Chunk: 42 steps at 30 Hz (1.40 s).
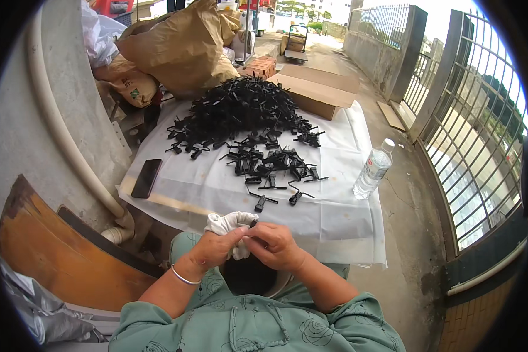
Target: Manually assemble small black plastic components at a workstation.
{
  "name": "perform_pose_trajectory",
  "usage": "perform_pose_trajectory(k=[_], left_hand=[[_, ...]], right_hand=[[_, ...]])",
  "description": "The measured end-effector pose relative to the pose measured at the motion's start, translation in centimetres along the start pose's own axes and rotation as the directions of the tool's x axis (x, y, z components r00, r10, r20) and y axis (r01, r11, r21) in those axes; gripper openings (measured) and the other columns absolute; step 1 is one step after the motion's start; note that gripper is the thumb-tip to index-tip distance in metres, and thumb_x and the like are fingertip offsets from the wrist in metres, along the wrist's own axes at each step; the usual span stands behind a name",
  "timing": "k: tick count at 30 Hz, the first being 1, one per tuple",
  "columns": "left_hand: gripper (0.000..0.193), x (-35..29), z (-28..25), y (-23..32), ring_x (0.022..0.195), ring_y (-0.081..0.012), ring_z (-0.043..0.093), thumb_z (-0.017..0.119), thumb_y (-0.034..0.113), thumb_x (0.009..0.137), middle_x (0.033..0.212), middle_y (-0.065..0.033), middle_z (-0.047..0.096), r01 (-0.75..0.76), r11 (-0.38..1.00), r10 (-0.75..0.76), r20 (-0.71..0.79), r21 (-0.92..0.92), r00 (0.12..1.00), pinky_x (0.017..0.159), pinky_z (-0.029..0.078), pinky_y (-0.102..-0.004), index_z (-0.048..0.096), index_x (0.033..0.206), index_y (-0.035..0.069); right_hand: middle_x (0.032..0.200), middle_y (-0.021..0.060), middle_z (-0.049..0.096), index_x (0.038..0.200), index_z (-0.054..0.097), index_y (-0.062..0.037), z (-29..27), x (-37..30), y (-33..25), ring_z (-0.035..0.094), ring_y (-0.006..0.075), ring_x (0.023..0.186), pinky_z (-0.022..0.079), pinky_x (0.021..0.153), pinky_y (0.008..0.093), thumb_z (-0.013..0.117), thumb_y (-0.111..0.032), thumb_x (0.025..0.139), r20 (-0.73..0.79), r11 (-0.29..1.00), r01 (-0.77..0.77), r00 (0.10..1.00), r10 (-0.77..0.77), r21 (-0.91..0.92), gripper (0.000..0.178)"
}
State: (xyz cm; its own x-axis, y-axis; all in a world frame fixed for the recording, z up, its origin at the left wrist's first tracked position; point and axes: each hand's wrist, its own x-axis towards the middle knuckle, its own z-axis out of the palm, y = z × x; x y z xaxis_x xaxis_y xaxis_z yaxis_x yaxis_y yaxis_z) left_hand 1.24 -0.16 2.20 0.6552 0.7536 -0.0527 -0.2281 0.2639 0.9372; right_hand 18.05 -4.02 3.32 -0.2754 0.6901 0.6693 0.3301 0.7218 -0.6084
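Observation:
My two hands meet at the near edge of the covered table, above a dark bucket [281, 283] between my knees. My left hand [217, 245] is closed, with white cloth [224, 223], perhaps a glove, about its fingers. My right hand [274, 244] pinches against it, thumb and fingers together. A small black plastic part [253, 223] shows between their fingertips, mostly hidden. Just beyond lie two single black parts [261, 203] with thin arms. Further back, a small cluster of like parts [270, 163] lies before a large heap [240, 108].
A white sheet [328, 217] covers the table. On it are a dark phone [146, 178] at left, a water bottle [373, 170] at right and an open cardboard box [317, 91] at the back. Brown paper sacks [176, 50] stand behind, and a barred gate [475, 129] is at right.

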Motion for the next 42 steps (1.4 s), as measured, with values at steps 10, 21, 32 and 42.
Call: perform_pose_trajectory(k=[10, 21, 32, 42], left_hand=[[0.027, 3.5, 0.6, 0.4, 0.065, -0.0053, 0.052, 0.052, 0.003, 0.086, 0.087, -0.0022, 0.057, -0.125, 0.935, 0.150, -0.052, 0.331, 0.987, 0.053, 0.046, -0.0189, 0.049, 0.113, 0.002], [0.028, 5.0, 2.0, -1.7, 0.075, -0.0107, 0.057, 0.057, 0.004, 0.080, 0.088, -0.0064, 0.060, -0.137, 0.797, 0.298, -0.186, 0.589, 0.936, 0.066, 0.049, -0.0245, 0.054, 0.107, -0.002], [0.028, 5.3, 1.0, -1.7, 0.069, -0.0114, 0.050, 0.051, 0.005, 0.085, 0.084, -0.0019, 0.054, -0.292, 0.836, 0.398, -0.145, 0.465, 0.906, 0.064, 0.044, -0.0244, 0.047, 0.113, 0.002], [0.036, 4.2, 0.7, -0.6, 0.062, -0.0041, 0.040, 0.041, 0.010, 0.089, 0.089, -0.0007, 0.051, 0.048, 0.951, -0.038, -0.038, 0.304, 0.999, 0.053, 0.035, -0.0171, 0.039, 0.124, 0.005]], right_hand=[[0.057, -0.0008, 0.045, 0.073, 0.052, -0.0019, 0.0, 1.1, 5.6, 0.039, 0.0048, 0.052, 0.033, 0.045, 0.0241, 0.065, -0.012, 0.080, -0.212, 0.797, -0.417, 0.813, 0.542, 0.437, 0.018], [0.060, 0.0021, 0.043, 0.078, 0.052, -0.0003, -1.7, -0.9, 5.9, 0.037, 0.0106, 0.057, 0.037, 0.053, 0.0266, 0.048, -0.016, 0.092, 0.045, 0.841, -0.522, 0.852, 0.522, 0.142, 0.022], [0.060, 0.0013, 0.043, 0.086, 0.057, -0.0007, -1.9, -0.8, 6.1, 0.039, 0.0082, 0.057, 0.036, 0.053, 0.0238, 0.054, -0.017, 0.089, -0.049, 0.874, -0.419, 0.895, 0.443, 0.245, 0.017], [0.061, 0.0021, 0.051, 0.078, 0.060, 0.0001, -2.4, -1.3, 6.3, 0.043, 0.0076, 0.055, 0.037, 0.050, 0.0233, 0.065, -0.010, 0.079, 0.056, 0.839, -0.490, 0.869, 0.491, 0.237, 0.012]])
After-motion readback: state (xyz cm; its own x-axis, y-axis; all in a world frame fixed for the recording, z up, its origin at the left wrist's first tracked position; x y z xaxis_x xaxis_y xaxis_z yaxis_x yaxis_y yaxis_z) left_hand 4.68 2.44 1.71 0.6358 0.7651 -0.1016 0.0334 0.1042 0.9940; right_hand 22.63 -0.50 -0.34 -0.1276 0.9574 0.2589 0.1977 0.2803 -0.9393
